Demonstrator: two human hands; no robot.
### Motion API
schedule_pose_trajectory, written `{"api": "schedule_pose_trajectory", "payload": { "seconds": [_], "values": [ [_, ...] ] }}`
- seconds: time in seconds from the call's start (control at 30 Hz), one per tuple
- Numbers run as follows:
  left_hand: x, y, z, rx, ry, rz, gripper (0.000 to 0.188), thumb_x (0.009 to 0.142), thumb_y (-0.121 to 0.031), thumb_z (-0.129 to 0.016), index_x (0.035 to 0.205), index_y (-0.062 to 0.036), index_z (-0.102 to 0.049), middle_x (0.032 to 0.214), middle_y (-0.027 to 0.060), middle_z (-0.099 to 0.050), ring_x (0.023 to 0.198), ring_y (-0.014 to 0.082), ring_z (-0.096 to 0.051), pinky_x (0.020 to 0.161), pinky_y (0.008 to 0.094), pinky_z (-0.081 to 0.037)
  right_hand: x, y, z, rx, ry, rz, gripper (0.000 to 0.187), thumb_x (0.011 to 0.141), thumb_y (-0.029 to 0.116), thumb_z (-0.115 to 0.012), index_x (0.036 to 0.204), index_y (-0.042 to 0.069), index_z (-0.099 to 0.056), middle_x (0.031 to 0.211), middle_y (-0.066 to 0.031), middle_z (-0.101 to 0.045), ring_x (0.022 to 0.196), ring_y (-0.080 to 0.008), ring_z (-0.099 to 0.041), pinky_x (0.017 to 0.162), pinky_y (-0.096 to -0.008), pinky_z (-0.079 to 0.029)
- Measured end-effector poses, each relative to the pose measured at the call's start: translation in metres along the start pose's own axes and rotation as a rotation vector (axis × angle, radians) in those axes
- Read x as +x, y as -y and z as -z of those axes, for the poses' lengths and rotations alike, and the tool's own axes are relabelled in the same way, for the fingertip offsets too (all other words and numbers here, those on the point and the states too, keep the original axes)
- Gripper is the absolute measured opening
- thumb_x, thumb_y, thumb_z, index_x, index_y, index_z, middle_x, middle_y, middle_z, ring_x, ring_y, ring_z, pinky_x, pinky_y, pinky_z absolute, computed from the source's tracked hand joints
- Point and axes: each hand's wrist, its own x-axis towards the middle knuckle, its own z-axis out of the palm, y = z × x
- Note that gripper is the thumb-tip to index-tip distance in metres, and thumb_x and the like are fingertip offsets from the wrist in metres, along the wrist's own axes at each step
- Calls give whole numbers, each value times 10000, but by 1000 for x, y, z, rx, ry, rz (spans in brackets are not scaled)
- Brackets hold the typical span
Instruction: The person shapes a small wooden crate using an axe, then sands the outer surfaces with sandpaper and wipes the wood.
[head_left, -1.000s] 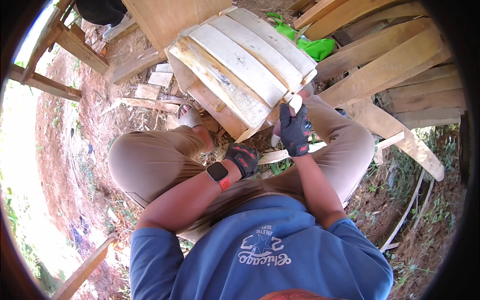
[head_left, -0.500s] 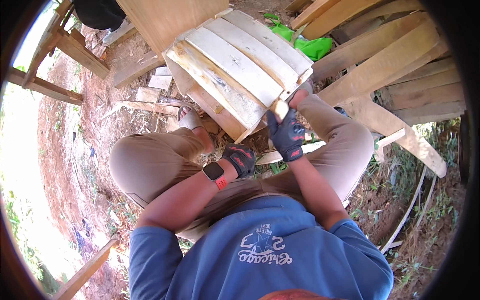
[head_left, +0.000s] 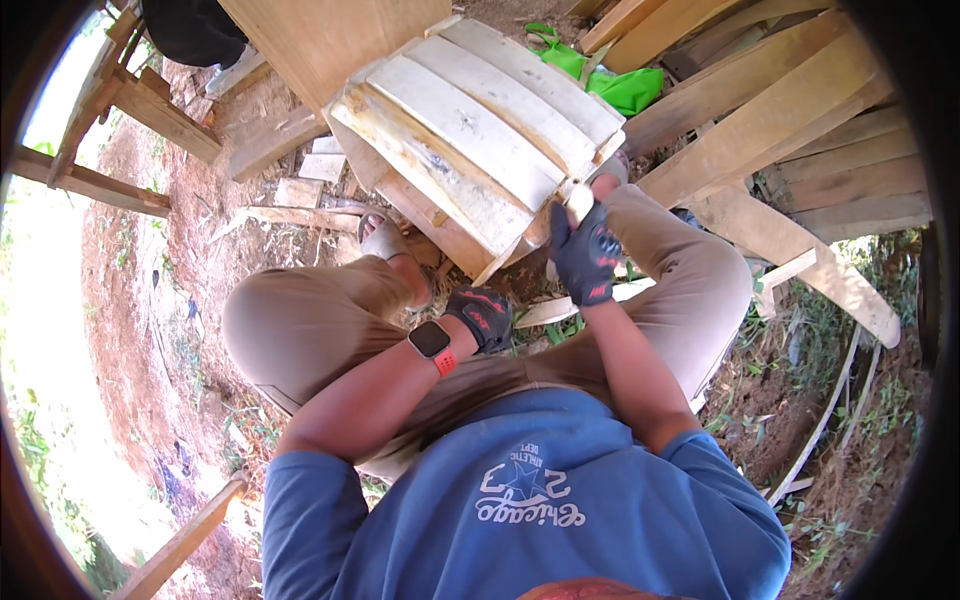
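Observation:
Between my knees stands a slatted wooden piece (head_left: 465, 125), with whitish, stained boards on its slanting top and bare wood below. My right hand (head_left: 587, 258), in a black glove with red marks, is at its near right corner. The fingers are closed round a small cream-coloured piece (head_left: 579, 202), whose kind I cannot make out. My left hand (head_left: 480, 318), gloved the same way, rests low in front of the near corner. Its fingers curl inward, and whatever they hold is hidden. An orange-strapped watch (head_left: 430, 341) sits on my left wrist.
A broad plywood panel (head_left: 330, 45) stands behind the slatted piece. Long planks (head_left: 760, 120) are stacked at the right, beside a green bag (head_left: 627, 91). Wooden framing (head_left: 150, 110) is at the far left. Offcuts (head_left: 320, 165) lie on the dirt floor.
My right hand has moved slightly right and toward me with the cream-coloured piece. My left hand and the slatted piece have hardly moved.

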Motion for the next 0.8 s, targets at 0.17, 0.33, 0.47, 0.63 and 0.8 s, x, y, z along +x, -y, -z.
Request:
{"api": "schedule_pose_trajectory", "payload": {
  "seconds": [0.17,0.33,0.47,0.63,0.8],
  "values": [
    [-1,4,11,-29,102,3,221,817,-258,-675,917,-110,-806,971,149,-790,917,362,-770,766,502,-602,-8,24,13,78,62,93,436,942,428,-755,1089,35,-635,848,-220,-717,731,-401,-711,651,-500,-550],
    [3,10,-2,-12,106,-23,243,804,-266,-686,944,-109,-807,982,146,-788,925,362,-767,756,512,-596,13,20,16,81,14,-33,413,969,439,-722,1050,42,-641,819,-207,-709,733,-405,-710,671,-518,-549],
    [3,2,12,-7,121,-1,277,811,-276,-679,987,-102,-804,1032,153,-786,965,361,-763,780,514,-596,-8,24,13,94,63,146,392,952,428,-731,1003,44,-669,829,-204,-711,758,-397,-715,683,-506,-554],
    [6,6,-4,-3,93,2,311,833,-292,-670,1046,-96,-785,1044,162,-783,975,368,-760,801,511,-597,-4,21,13,203,11,143,388,956,419,-726,994,39,-658,802,-212,-701,738,-421,-706,680,-514,-553],
    [8,14,2,7,207,-15,329,871,-341,-650,1057,-97,-768,1065,170,-781,993,376,-758,827,524,-598,50,-41,12,-61,162,-393,613,1007,610,-572,1216,33,-584,948,-300,-724,897,-501,-706,776,-592,-536]
  ]
}}
